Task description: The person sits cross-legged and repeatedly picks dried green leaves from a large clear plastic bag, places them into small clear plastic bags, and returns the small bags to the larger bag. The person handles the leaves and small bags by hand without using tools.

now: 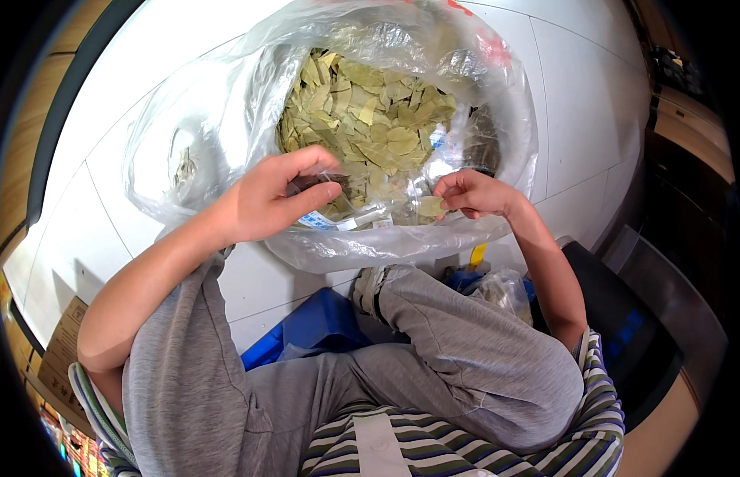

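A large clear plastic bag stands wide open on the floor in front of me, with many dry yellow-green bay leaves heaped inside. Over its near right part, my right hand is closed, pinching a single bay leaf between thumb and fingers. At the bag's near left, my left hand curls its fingers, thumb stretched toward the leaves. Something dark brown shows between that thumb and forefinger; its kind is unclear, and the other fingers are partly hidden. Small packets with blue print lie below the leaves.
Another part of clear plastic spreads to the left on the white tiles. Between my legs sits a blue container. A crumpled clear bag lies by my right knee, and a cardboard box stands at the left.
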